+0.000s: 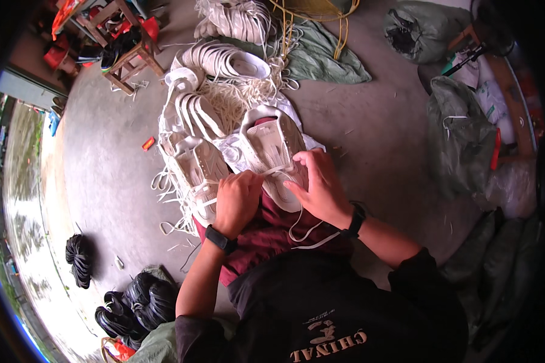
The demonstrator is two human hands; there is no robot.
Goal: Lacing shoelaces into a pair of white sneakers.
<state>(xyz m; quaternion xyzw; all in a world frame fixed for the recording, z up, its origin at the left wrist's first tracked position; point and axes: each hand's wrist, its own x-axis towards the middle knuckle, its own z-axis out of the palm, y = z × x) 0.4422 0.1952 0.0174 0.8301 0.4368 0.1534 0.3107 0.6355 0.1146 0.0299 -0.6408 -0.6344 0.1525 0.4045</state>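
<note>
A cream-white sneaker [274, 145] rests on my lap, its toe toward me. White shoelace [278, 169] crosses its front, and loose lace trails over my maroon trousers [272, 233]. My left hand [239, 199] is closed at the sneaker's left side, pinching the lace. On the other side, my right hand [322, 189] has thumb and forefinger apart, close against the shoe's edge; the other fingers are partly hidden. A second cream sneaker [194, 166], also with lace across it, lies beside my left hand.
Stacked pale shoes [221, 60] and a heap of loose laces [245, 94] lie ahead. Green sacks [463, 133] stand at the right. A wooden stool [130, 57] is at far left; black bundles [142, 302] sit on the floor at near left.
</note>
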